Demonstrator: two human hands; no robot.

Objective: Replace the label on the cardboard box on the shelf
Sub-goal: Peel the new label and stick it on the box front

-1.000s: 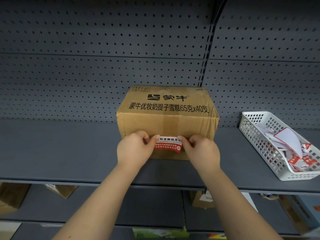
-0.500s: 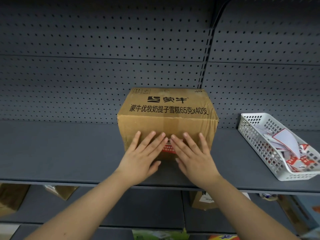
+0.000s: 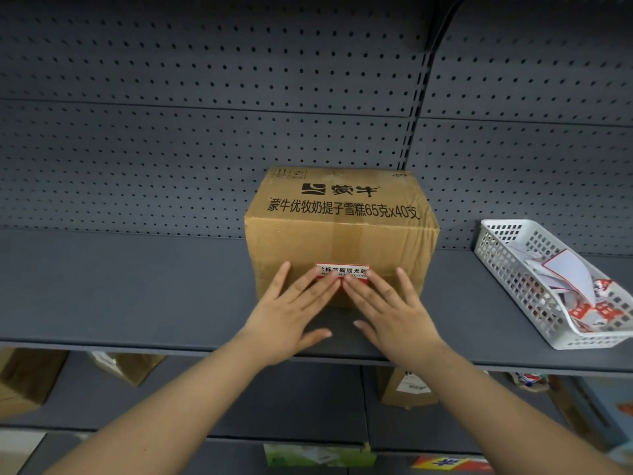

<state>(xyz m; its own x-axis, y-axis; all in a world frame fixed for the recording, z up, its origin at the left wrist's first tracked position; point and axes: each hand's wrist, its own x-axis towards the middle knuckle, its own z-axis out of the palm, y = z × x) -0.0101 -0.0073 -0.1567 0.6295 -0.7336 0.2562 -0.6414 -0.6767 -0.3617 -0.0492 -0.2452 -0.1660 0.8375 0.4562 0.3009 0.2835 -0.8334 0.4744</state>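
Observation:
A brown cardboard box (image 3: 342, 231) with black printed text stands on the grey shelf (image 3: 120, 286), against the pegboard back. A red and white label (image 3: 343, 270) sticks on its front face, low and centred. My left hand (image 3: 291, 313) lies flat with fingers spread, its fingertips on the label's lower left part. My right hand (image 3: 390, 313) is flat too, with fingertips on the label's lower right part. The lower half of the label is hidden under my fingers. Neither hand holds anything.
A white plastic basket (image 3: 507, 269) with several red and white label scraps sits on the shelf at the right. Grey pegboard (image 3: 205, 132) backs the shelf. Below, a lower shelf carries cardboard boxes (image 3: 30, 378) and small packages.
A second ago both hands pinched the label's ends against the box. They then opened flat over it and have slid down a little, so the label's top edge shows.

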